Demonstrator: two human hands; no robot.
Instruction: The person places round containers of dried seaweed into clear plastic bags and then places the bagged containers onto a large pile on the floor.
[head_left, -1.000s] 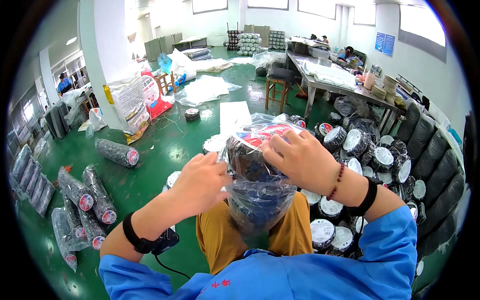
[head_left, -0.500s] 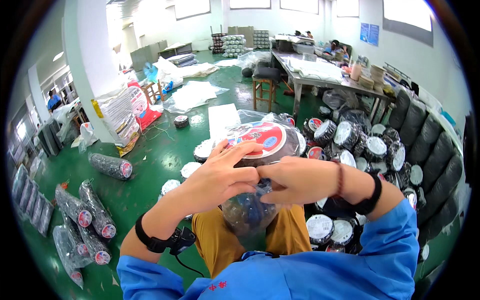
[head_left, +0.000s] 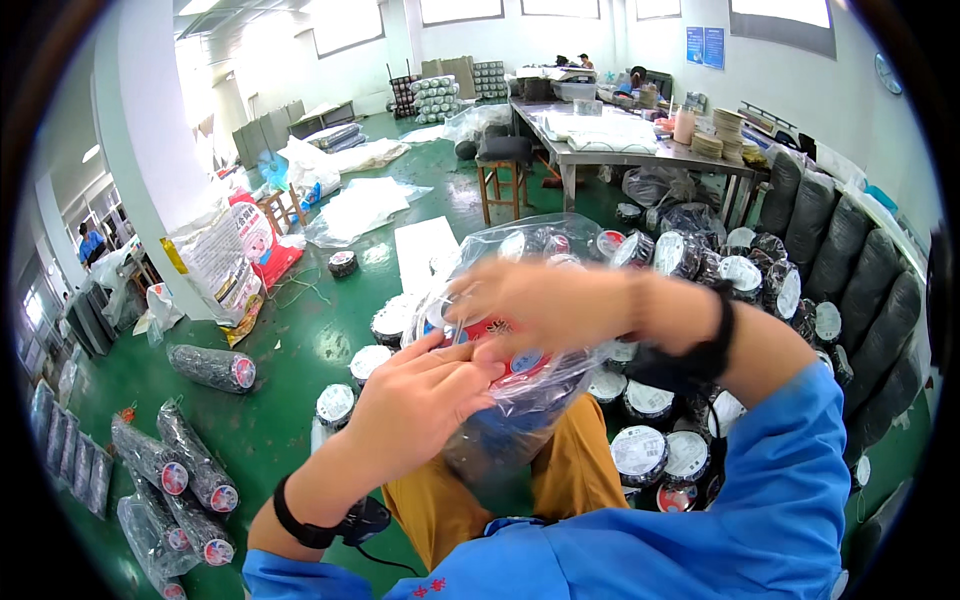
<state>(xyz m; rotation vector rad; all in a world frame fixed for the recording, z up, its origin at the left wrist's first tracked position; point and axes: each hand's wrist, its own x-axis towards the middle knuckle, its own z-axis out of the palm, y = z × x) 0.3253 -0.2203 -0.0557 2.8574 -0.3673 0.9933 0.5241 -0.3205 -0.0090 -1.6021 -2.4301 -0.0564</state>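
In front of my knees is a see-through plastic bag (head_left: 560, 390) with a round red-and-white label (head_left: 520, 362) on it. Dark contents show through the lower part of the bag. My left hand (head_left: 425, 395) lies against its near left side, with the fingers pressed together on the plastic. Over the top of the bag my right hand (head_left: 545, 305) is smeared by motion. Its fingers are above the left fingertips, and whether they grip the film cannot be made out. Both hands partly hide the label.
Many round dark packs with white tops (head_left: 640, 452) lie piled on my right. Long dark rolls (head_left: 838, 245) lean beyond them. Wrapped cylinders (head_left: 195, 455) lie on the green floor at left. A metal table (head_left: 640, 158) and a stool (head_left: 503, 180) stand ahead.
My right hand has risen off the gathered plastic and over the label. The left hand has shifted lower and nearer. The bag is tipped differently, with more loose film visible around it.
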